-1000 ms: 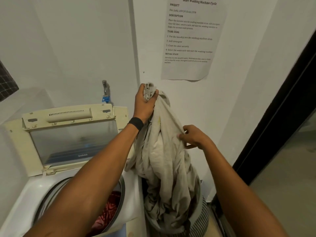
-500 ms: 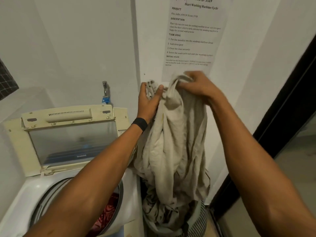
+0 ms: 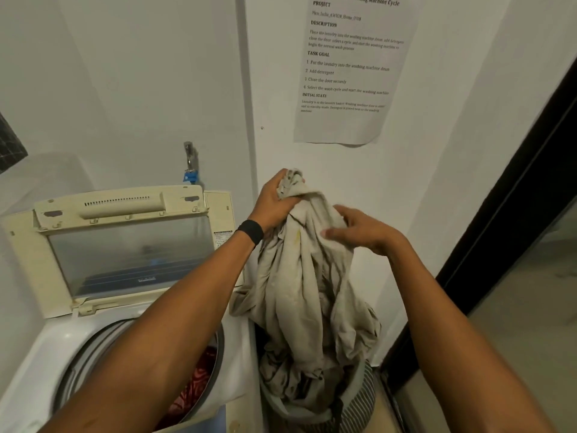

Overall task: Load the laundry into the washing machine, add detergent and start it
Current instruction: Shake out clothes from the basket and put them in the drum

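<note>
Beige cloth | top bunched in left hand | right hand against it

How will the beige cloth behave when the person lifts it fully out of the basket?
The beige cloth is probably floppy: it hangs in long folds below the left hand. It seems long, so its lower end, now in the laundry basket, may drag or catch on the rim. The right hand on the folds suggests it needs gathering.
</note>
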The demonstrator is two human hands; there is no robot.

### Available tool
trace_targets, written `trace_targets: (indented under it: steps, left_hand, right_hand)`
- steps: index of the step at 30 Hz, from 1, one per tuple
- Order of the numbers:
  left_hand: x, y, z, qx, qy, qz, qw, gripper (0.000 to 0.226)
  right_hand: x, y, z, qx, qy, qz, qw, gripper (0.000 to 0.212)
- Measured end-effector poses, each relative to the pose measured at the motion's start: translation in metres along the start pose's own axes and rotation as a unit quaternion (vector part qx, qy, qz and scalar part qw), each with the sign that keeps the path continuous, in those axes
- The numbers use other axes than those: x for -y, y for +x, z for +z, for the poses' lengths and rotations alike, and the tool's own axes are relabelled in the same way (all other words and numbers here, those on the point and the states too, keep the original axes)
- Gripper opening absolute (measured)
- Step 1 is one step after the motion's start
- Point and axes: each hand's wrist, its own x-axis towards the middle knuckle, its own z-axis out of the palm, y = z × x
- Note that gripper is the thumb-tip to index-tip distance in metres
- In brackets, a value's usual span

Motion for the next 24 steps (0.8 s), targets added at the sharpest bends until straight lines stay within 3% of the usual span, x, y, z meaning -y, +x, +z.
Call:
trace_targets:
  steps: [2, 5, 8, 11, 13, 16, 18, 22, 24]
  left_hand:
    - [0.004, 0.001, -0.003, -0.041, 0.001, 0.000, 0.999, 0.024]
    - [0.008, -0.002, -0.001, -0.079, 0.021, 0.009, 0.997, 0.021]
    - [0.002, -0.006, 0.009, -0.035, -0.020, -0.005, 0.999, 0.042]
    - [-0.011, -0.011, 0.025, 0.067, -0.006, -0.017, 0.998, 0.061]
    - [-0.015, -0.014, 0.036, 0.100, 0.000, -0.008, 0.995, 0.056]
    - [-0.010, -0.013, 0.036, 0.051, -0.021, -0.020, 0.998, 0.031]
    - [-0.004, -0.012, 0.028, 0.018, -0.044, -0.045, 0.998, 0.027]
    - [-0.005, -0.007, 0.017, -0.016, -0.022, -0.029, 0.999, 0.018]
    - [-0.007, -0.008, 0.015, -0.021, 0.001, -0.012, 1.000, 0.019]
  right_hand:
    - [-0.020, -0.001, -0.002, -0.043, -0.090, 0.021, 0.995, 0.023]
    - [-0.021, -0.003, -0.012, -0.210, 0.023, -0.018, 0.977, 0.043]
    - [0.006, -0.004, -0.013, -0.268, 0.078, -0.098, 0.955, 0.039]
    - [0.038, 0.004, 0.001, -0.257, 0.111, -0.133, 0.951, 0.030]
    - [0.048, 0.010, 0.013, -0.247, 0.119, -0.138, 0.952, 0.025]
    - [0.046, 0.012, 0.019, -0.260, 0.156, -0.148, 0.941, 0.030]
    - [0.031, 0.009, 0.019, -0.223, 0.138, -0.132, 0.956, 0.040]
    - [-0.016, 0.006, 0.030, -0.056, -0.006, -0.030, 0.998, 0.043]
    - [-0.028, 0.007, 0.035, -0.079, -0.057, -0.020, 0.995, 0.029]
